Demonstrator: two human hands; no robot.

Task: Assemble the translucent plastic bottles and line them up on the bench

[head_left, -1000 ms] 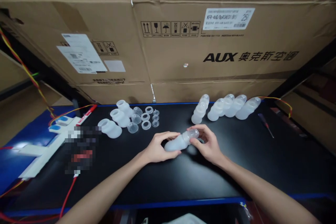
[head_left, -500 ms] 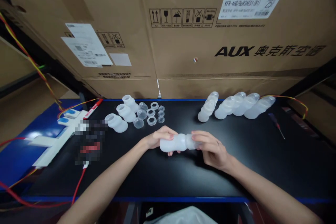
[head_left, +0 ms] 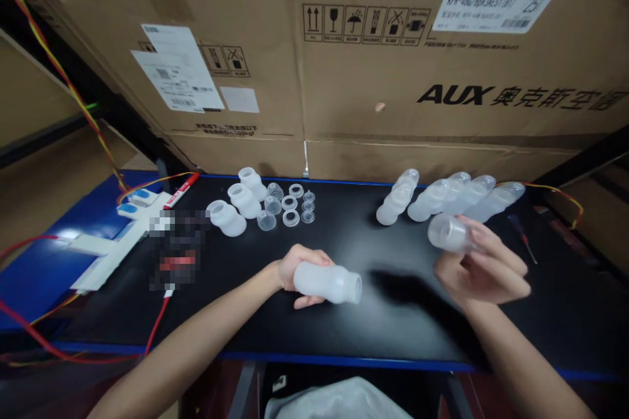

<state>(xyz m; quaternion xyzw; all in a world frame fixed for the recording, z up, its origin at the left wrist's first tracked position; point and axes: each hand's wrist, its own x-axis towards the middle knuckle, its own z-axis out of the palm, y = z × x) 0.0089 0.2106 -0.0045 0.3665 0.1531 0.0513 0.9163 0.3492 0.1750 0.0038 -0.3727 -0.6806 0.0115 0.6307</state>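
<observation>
My left hand (head_left: 296,268) grips a frosted white bottle body (head_left: 328,282) lying sideways just above the black table (head_left: 373,321), its open mouth pointing right. My right hand (head_left: 484,273) is raised to the right and closed on a clear cap piece (head_left: 448,233) pulled off the bottle. The two hands are well apart.
A row of several assembled bottles (head_left: 445,200) lies at the back right. At the back left sit three bottle bodies (head_left: 236,205) with several small rings and caps (head_left: 291,204). A screwdriver (head_left: 521,237) lies far right. Cardboard boxes (head_left: 393,59) wall the back; wires and a white power strip (head_left: 118,236) lie left.
The cap has come off the bottle: my right hand carried it up and to the right, while my left hand kept the bottle body low. The camera tilted a little.
</observation>
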